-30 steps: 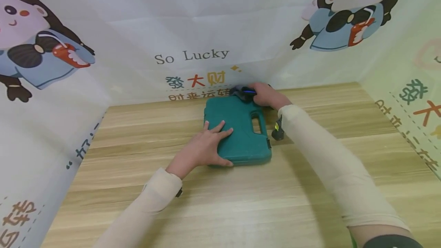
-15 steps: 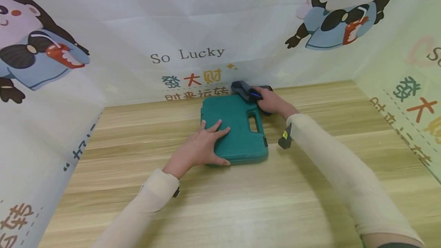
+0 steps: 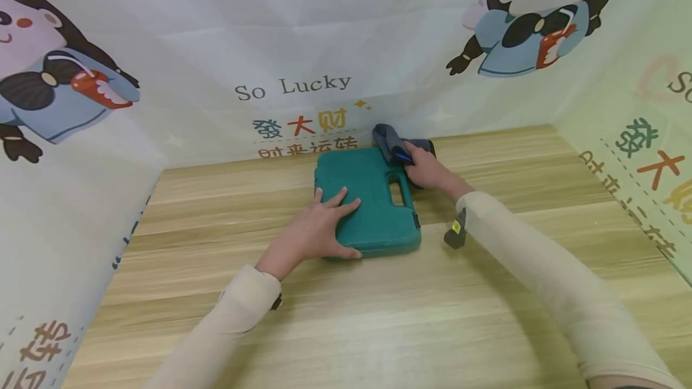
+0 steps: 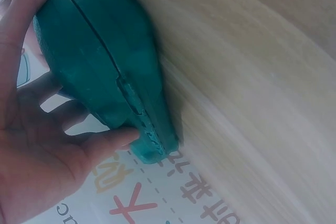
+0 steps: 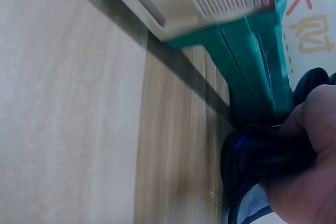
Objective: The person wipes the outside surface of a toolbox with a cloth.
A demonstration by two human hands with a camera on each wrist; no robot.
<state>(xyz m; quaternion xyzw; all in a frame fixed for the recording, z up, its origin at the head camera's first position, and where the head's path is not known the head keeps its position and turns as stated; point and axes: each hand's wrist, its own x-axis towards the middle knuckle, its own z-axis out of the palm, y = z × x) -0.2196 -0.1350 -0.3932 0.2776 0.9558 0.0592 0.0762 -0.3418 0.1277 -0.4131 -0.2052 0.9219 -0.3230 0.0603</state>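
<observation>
A teal plastic carrying case (image 3: 373,215) lies flat on the table, its handle facing right. My left hand (image 3: 313,230) rests on its near left part with fingers spread; in the left wrist view the thumb and fingertips touch the case along its side. At the far right corner, beyond the handle, my right hand (image 3: 427,168) grips a dark grey-blue cloth (image 3: 385,141) with dark edging. Part of the cloth drapes at the corner and part hangs behind the hand. Up close, the bunched cloth (image 5: 257,153) sits against the end of the case.
The light wood table (image 3: 346,323) runs back to a white printed backdrop (image 3: 205,47) just behind the case and cloth. Similar printed sheets border the left and right sides. Small dark wrist cameras are strapped at both sleeves.
My right hand has moved right and slightly nearer, drawing the cloth along the far right corner of the case. The left hand stays on the case, which has not visibly shifted on the table.
</observation>
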